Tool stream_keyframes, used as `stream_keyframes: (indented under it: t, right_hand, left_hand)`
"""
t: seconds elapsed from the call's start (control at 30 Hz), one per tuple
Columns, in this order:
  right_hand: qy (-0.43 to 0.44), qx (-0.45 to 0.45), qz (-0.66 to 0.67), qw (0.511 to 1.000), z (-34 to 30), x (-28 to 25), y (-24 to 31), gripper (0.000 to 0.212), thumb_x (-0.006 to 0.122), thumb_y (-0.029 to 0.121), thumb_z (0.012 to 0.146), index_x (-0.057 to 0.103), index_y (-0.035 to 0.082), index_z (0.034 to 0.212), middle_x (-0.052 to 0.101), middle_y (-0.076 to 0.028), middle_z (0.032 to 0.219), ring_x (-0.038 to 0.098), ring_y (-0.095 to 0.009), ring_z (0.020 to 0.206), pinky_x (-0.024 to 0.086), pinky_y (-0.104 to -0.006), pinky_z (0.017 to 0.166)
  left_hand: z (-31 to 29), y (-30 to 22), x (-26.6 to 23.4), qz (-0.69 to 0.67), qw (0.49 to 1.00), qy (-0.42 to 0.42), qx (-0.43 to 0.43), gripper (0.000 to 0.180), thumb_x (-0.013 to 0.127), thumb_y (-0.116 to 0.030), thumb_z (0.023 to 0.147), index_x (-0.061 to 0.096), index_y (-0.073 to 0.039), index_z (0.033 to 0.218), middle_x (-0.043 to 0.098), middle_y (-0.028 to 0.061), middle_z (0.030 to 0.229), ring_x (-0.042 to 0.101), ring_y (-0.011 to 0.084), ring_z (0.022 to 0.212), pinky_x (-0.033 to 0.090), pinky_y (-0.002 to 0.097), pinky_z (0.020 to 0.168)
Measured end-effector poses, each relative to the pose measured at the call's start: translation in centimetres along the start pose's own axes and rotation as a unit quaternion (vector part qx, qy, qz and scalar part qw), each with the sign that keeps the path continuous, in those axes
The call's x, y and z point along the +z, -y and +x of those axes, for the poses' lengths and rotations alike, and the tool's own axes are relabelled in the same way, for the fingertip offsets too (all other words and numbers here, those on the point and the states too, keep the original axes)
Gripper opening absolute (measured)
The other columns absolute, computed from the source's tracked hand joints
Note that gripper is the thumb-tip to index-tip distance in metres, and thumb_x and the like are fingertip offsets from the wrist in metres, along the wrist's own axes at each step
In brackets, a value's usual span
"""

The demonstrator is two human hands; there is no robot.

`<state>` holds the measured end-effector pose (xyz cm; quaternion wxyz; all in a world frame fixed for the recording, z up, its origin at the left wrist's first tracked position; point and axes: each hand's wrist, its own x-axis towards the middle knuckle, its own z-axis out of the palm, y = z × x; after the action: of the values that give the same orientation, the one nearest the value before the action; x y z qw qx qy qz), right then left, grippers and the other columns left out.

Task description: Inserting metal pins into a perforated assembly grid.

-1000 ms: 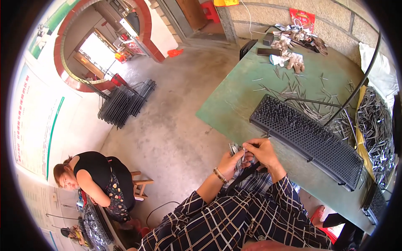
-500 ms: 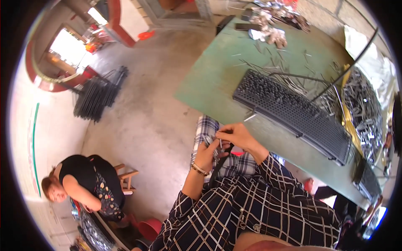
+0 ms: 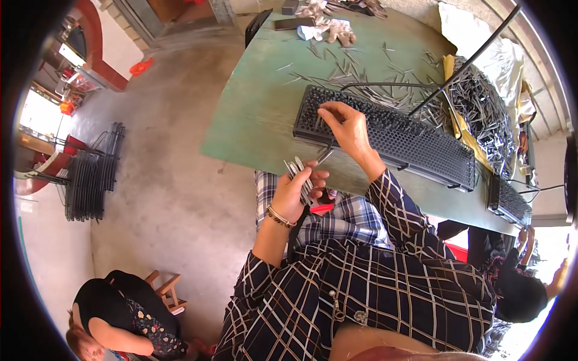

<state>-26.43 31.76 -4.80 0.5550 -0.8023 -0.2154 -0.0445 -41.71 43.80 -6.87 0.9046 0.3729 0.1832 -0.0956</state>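
My left hand (image 3: pixel 294 189) is closed around a bundle of thin silvery metal rods (image 3: pixel 296 168), whose ends stick up past the thumb. It is just off the near edge of the green table, above my lap. My right hand (image 3: pixel 348 127) reaches over the left end of a long black perforated rack (image 3: pixel 415 155). Its thumb and forefinger pinch a thin metal rod (image 3: pixel 317 123), mostly hidden, close to the rack's holes. Many dark rod ends stand in the rack's far rows, while the holes along its near side show bare.
Loose rods (image 3: pixel 376 90) lie scattered behind the rack on the green table (image 3: pixel 247 120). A yellow-edged sack (image 3: pixel 481 99) full of metal pieces stands to the right, near work gloves (image 3: pixel 334 31) at the back. Another person (image 3: pixel 129 316) bends at lower left; someone else (image 3: pixel 521 289) is at right.
My right hand has moved from beside my left hand forward to the rack's left end. My left hand keeps the bundle. The view has turned, bringing more of the right side in.
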Motion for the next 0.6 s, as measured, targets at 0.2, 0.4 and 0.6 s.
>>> stream_keyframes:
  t: [0.2, 0.4, 0.6]
  right_hand:
    - [-0.012, -0.036, -0.022, 0.999, 0.5, 1.4, -0.9, 0.018, 0.066, 0.015, 0.082, 0.065, 0.000, 0.093, 0.066, -0.011, 0.077, 0.060, -0.015, 0.063, 0.048, -0.0266, 0.059]
    - [-0.020, -0.070, -0.037, 0.997, 0.4, 2.1, -1.4, 0.016, 0.066, 0.014, 0.081, 0.065, 0.001, 0.091, 0.065, -0.010, 0.079, 0.062, -0.021, 0.065, 0.049, -0.0290, 0.060]
    - [-0.016, -0.190, -0.157, 0.969, 0.2, 1.5, -1.7, 0.014, 0.068, 0.012, 0.078, 0.067, 0.006, 0.091, 0.066, -0.006, 0.081, 0.060, -0.021, 0.072, 0.042, -0.0320, 0.074]
  left_hand:
    - [0.1, 1.3, -1.0, -0.025, 0.998, -0.018, -0.051, 0.023, 0.051, -0.016, 0.092, 0.054, -0.007, 0.113, 0.065, 0.0103, 0.094, 0.061, 0.0130, 0.075, 0.051, 0.0249, 0.058]
    - [-0.4, 2.5, -1.6, -0.026, 0.997, -0.042, -0.061, 0.025, 0.048, -0.016, 0.093, 0.050, -0.005, 0.115, 0.064, 0.0143, 0.096, 0.061, 0.0160, 0.076, 0.052, 0.0276, 0.058]
    - [-0.3, 2.6, -1.3, -0.033, 0.997, -0.034, -0.064, 0.025, 0.047, -0.015, 0.093, 0.050, -0.004, 0.115, 0.064, 0.0154, 0.097, 0.062, 0.0167, 0.076, 0.053, 0.0282, 0.057]
